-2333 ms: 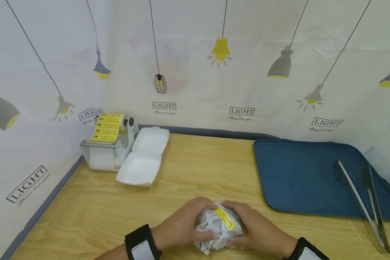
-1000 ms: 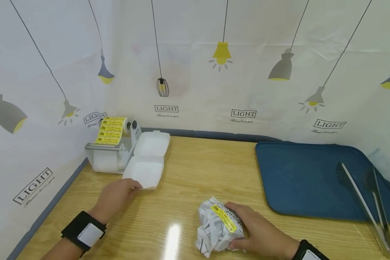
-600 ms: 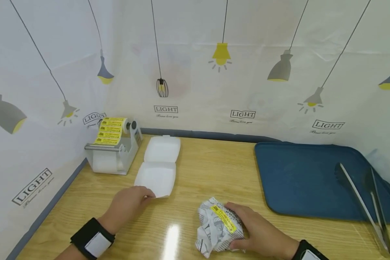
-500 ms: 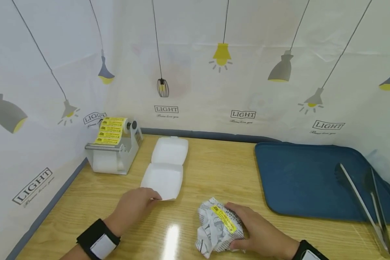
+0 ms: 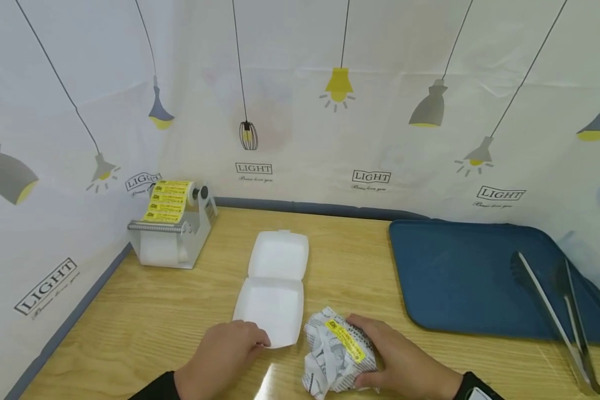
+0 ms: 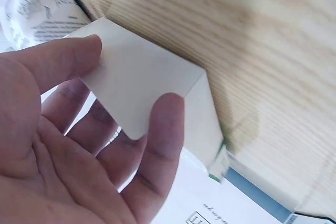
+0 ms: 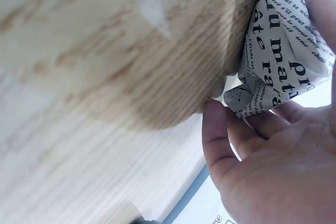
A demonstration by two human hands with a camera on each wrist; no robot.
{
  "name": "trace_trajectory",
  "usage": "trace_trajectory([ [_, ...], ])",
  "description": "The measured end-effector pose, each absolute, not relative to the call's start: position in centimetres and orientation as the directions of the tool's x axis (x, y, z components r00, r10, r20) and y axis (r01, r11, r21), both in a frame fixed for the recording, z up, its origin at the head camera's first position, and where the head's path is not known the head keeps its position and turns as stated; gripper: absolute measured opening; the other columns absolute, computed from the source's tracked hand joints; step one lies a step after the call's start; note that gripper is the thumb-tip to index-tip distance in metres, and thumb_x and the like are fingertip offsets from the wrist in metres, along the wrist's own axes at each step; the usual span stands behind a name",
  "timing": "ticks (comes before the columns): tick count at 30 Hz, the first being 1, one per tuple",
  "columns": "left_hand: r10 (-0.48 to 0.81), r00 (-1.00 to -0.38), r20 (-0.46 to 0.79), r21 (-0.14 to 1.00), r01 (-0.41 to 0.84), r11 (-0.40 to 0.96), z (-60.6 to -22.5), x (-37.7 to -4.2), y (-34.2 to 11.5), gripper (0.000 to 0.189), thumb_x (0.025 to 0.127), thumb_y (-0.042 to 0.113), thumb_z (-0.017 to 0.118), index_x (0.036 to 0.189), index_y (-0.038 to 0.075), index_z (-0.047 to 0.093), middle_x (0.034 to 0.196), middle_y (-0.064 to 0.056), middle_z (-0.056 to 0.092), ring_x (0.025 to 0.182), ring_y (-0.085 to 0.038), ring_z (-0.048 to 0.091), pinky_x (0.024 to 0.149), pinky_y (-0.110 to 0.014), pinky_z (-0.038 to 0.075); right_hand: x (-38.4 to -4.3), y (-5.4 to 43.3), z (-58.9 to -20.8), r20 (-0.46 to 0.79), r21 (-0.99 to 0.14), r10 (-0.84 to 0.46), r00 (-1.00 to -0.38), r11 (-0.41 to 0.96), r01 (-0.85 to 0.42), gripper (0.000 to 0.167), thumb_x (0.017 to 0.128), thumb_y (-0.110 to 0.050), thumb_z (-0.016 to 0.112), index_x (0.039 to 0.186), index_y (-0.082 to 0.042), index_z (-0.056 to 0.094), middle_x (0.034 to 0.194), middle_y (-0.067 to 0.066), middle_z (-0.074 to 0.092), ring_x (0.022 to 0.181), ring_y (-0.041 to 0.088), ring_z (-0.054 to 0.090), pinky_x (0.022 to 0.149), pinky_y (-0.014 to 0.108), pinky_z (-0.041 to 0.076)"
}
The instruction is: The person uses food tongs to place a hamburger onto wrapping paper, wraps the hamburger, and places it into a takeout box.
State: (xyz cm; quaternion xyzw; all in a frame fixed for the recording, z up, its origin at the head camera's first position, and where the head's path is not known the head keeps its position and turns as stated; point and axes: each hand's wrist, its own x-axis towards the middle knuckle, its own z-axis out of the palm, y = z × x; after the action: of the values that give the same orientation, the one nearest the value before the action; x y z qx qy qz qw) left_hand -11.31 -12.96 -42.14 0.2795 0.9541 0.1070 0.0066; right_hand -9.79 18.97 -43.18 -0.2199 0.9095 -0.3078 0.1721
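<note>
The left hand (image 5: pixel 225 355) has the open white clamshell box (image 5: pixel 275 289) by its near corner, thumb on top and fingers under the edge, a pinch the left wrist view shows plainly on the box (image 6: pixel 142 85). The box lies flat on the wooden table (image 5: pixel 145 311), lid side away from the person, tray side toward them, about mid-table. Just beside its near right corner sits the newsprint-wrapped bundle (image 5: pixel 337 353), a yellow label (image 5: pixel 347 341) stuck across its top. The right hand (image 5: pixel 405 364) cups that bundle from the right, fingers curled round the crumpled paper; in the right wrist view the fingers (image 7: pixel 231 145) curl in under the wrapped bundle (image 7: pixel 286 51). Whether box and bundle touch, I cannot tell. Back left by the wall stands a label dispenser (image 5: pixel 172 228) with a roll of yellow labels. Over on the right, a blue tray (image 5: pixel 455 272) carries a pair of tongs (image 5: pixel 555 311).
</note>
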Motion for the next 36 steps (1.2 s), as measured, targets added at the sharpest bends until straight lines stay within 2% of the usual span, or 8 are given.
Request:
trace_trajectory([
  [6,0.567,-0.821,-0.069,0.295,0.526,0.797,-41.6,-9.9,-13.0,0.014,0.076,0.032,0.073,0.09,0.03,0.07,0.087,0.016,0.065,0.076,0.001,0.057,0.053,-0.019,0.042,-9.7,19.0,-43.3,-0.156,-0.625,-0.511,-0.845,0.714,-0.316,0.097,0.07,-0.062,0.066,0.147,-0.024,0.022,0.146,-0.005,0.033,0.132,0.018,0.037,0.105,0.042,0.038],
  [11,0.506,-0.858,-0.083,0.285,0.467,0.837,-39.4,-9.8,-12.7,0.073,0.064,0.072,0.065,0.12,0.025,0.058,0.11,0.006,0.056,0.089,-0.009,0.054,0.055,-0.026,0.043,-9.9,19.0,-43.2,-0.14,-0.603,-0.523,-0.841,0.719,-0.346,0.097,0.07,-0.063,0.065,0.147,-0.022,0.022,0.147,-0.004,0.033,0.133,0.019,0.036,0.105,0.045,0.037],
  [15,0.572,-0.82,0.023,0.307,0.55,0.777,-38.1,-10.3,-10.7,0.109,0.056,0.086,0.051,0.142,0.023,0.034,0.14,-0.001,0.041,0.117,-0.017,0.049,0.083,-0.038,0.051,-10.0,19.0,-43.1,-0.131,-0.594,-0.525,-0.841,0.721,-0.358,0.097,0.07,-0.063,0.065,0.147,-0.022,0.022,0.147,-0.003,0.033,0.133,0.019,0.037,0.105,0.046,0.037],
  [17,0.659,-0.751,0.032,0.293,0.638,0.712,-38.2,-11.0,-9.0,0.118,0.055,0.087,0.048,0.148,0.018,0.022,0.151,-0.005,0.028,0.133,-0.021,0.037,0.103,-0.043,0.04,-10.0,19.0,-43.2,-0.123,-0.596,-0.52,-0.845,0.72,-0.356,0.097,0.07,-0.062,0.066,0.147,-0.022,0.023,0.146,-0.003,0.034,0.132,0.018,0.038,0.104,0.045,0.038],
  [20,0.759,-0.65,-0.028,0.247,0.731,0.636,-39.2,-11.8,-6.9,0.123,0.057,0.086,0.048,0.149,0.012,0.015,0.155,-0.007,0.018,0.141,-0.021,0.024,0.111,-0.042,0.031,-9.8,19.1,-43.5,-0.121,-0.62,-0.523,-0.844,0.704,-0.347,0.096,0.071,-0.061,0.067,0.146,-0.023,0.023,0.145,-0.006,0.034,0.131,0.017,0.039,0.104,0.041,0.04],
  [23,0.791,-0.604,-0.097,0.22,0.763,0.609,-40.2,-12.2,-5.6,0.118,0.062,0.081,0.053,0.148,0.008,0.019,0.153,-0.01,0.023,0.141,-0.02,0.025,0.112,-0.04,0.031,-9.7,19.1,-43.7,-0.127,-0.636,-0.53,-0.839,0.692,-0.341,0.094,0.072,-0.06,0.066,0.146,-0.022,0.023,0.144,-0.006,0.035,0.129,0.017,0.04,0.103,0.036,0.041],
  [27,0.777,-0.615,-0.137,0.233,0.742,0.629,-40.9,-12.3,-4.8,0.113,0.063,0.073,0.064,0.146,0.007,0.025,0.15,-0.01,0.032,0.138,-0.02,0.032,0.11,-0.038,0.033,-9.6,19.2,-43.7,-0.125,-0.629,-0.533,-0.837,0.695,-0.348,0.094,0.072,-0.061,0.065,0.146,-0.021,0.023,0.143,-0.007,0.037,0.127,0.017,0.041,0.101,0.033,0.042],
  [36,0.767,-0.625,-0.146,0.208,0.738,0.642,-41.7,-12.4,-3.9,0.111,0.062,0.069,0.066,0.145,0.007,0.026,0.143,-0.006,0.041,0.133,-0.018,0.038,0.113,-0.042,0.028,-9.6,20.0,-43.6,-0.086,-0.612,-0.568,-0.818,0.678,-0.406,0.1,0.066,-0.061,0.071,0.146,-0.024,0.023,0.139,-0.012,0.039,0.124,0.013,0.043,0.1,0.03,0.042],
])
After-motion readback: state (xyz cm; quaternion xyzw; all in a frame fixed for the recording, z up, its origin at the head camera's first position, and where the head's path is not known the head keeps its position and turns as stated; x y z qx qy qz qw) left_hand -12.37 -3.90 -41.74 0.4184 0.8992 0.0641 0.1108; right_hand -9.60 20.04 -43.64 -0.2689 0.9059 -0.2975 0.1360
